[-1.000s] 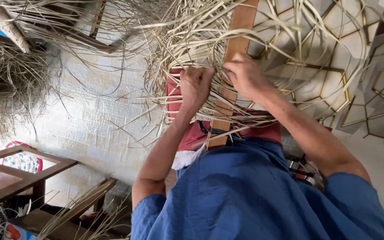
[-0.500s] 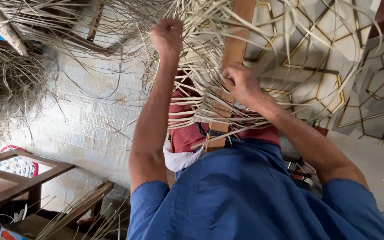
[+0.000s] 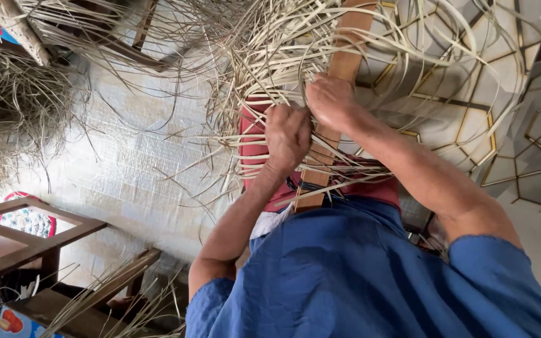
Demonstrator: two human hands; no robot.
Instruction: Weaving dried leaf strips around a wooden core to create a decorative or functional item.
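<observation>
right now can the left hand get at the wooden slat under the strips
Probably yes. The left hand is already closed among the pale weaving strips right beside the wooden slat, with only loose strips between them.

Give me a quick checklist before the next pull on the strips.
1. Left hand closed on strips: ok, the fist is shut among them.
2. Right hand pressing the weave against the wooden slat: ok.
3. Slat steady across the lap: ok, its lower end sits on the red cloth.
4. Which strip the left hand holds: cannot tell, the fingers hide it.
5. Loose strip ends free of tangles: not ok, many cross and curl above both hands.
6. Spare strips in reach: ok, a pile lies on the floor to the left.
</observation>
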